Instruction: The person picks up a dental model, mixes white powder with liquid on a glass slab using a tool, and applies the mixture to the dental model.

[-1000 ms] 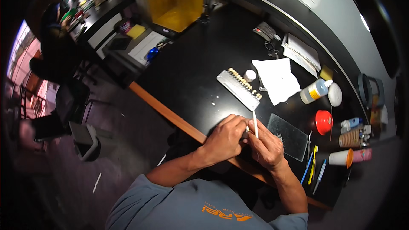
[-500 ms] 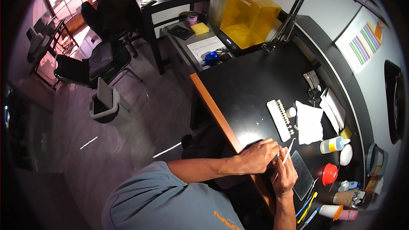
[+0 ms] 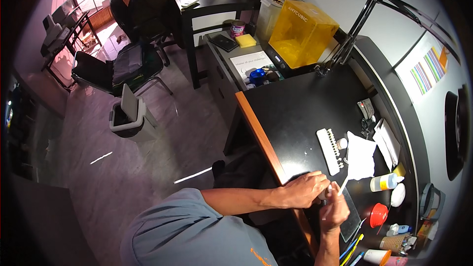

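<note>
1. We pinch a thin white stick (image 3: 342, 186) in our right hand (image 3: 336, 212); its long axis slants up and to the right, over the black table (image 3: 300, 118).
2. Our left hand (image 3: 306, 189) curls closed on a small object, hidden by the fingers.
3. A cup (image 3: 396, 242) holds contents we cannot make out.
4. One white bottle (image 3: 385, 182) lies nearby, beside one red lid (image 3: 378, 215).
</note>
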{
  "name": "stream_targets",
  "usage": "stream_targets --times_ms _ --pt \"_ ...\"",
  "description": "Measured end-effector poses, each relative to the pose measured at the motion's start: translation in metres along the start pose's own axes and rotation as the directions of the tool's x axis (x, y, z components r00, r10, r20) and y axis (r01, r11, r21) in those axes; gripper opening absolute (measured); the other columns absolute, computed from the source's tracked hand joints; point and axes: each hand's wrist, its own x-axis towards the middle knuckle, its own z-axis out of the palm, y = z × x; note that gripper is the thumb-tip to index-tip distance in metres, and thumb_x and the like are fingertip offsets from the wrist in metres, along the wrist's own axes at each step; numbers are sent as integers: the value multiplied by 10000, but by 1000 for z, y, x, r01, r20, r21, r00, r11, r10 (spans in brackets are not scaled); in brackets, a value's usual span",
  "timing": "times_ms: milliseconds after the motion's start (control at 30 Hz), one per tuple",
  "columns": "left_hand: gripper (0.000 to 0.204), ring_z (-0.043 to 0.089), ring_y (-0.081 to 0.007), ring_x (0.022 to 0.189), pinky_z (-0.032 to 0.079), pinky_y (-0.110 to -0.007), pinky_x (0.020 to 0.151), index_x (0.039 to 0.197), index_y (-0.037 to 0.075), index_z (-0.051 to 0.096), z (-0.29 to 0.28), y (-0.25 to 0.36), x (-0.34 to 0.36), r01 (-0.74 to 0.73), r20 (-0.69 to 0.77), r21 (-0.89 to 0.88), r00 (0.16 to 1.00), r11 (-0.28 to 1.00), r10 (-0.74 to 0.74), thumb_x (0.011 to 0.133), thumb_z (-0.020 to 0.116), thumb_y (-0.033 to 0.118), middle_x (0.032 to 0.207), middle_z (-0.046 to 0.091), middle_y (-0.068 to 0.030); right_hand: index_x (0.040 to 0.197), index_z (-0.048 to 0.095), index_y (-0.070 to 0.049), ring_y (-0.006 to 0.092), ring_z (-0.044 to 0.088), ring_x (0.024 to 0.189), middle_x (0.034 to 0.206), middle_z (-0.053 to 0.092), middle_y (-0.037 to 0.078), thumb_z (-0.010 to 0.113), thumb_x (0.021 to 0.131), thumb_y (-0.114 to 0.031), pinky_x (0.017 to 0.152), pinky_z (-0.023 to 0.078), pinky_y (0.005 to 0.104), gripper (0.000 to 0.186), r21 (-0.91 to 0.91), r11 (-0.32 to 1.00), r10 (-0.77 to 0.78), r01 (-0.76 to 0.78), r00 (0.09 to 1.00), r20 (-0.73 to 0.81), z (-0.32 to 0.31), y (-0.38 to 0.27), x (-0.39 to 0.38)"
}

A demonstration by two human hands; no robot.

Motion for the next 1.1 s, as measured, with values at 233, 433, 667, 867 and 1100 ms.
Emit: stream_targets --times_ms 233,433,667,867,1100 --pt "410 653 -398 998 537 -468 924 1079 -56 656 -6 5 -7 66 -8 -18 998 998 -66 755 856 97 993 649 -192 986 682 20 281 764 696 828 769 150 625 1037 5 633 573 358 78 230 918 317 -323 946 64 -5 1 46" --pt "477 673 -385 1001 525 -481 926 1047 10 699 -12 5 5 92 95 -64 992 994 -86 721 946 256 991 688 -166 906 743 23 235 679 623 735 704 149 772 937 -89 633 530 353 120 160 821 539 -548 836 97 -4 23 51" --pt "552 698 -365 1018 529 -470 919 1102 16 733 -28 9 7 83 117 123 988 989 -98 733 963 356 1060 747 -152 980 774 5 290 752 734 868 779 160 876 891 -192 697 584 360 239 242 819 497 -520 854 151 -28 17 56" --pt "587 678 -336 943 513 -447 879 1185 23 757 -21 12 12 28 139 112 989 993 -44 740 961 347 1023 735 -136 953 774 9 329 760 888 914 782 175 874 873 -190 801 592 416 237 89 817 554 -570 819 149 -87 37 2" --pt "590 659 -330 934 504 -433 851 1154 16 755 -22 13 14 50 150 149 986 988 -72 721 975 350 1004 713 -127 1187 645 -29 384 720 1181 1267 758 146 1021 662 -334 1025 551 460 714 41 755 576 -655 691 436 -136 77 -52"
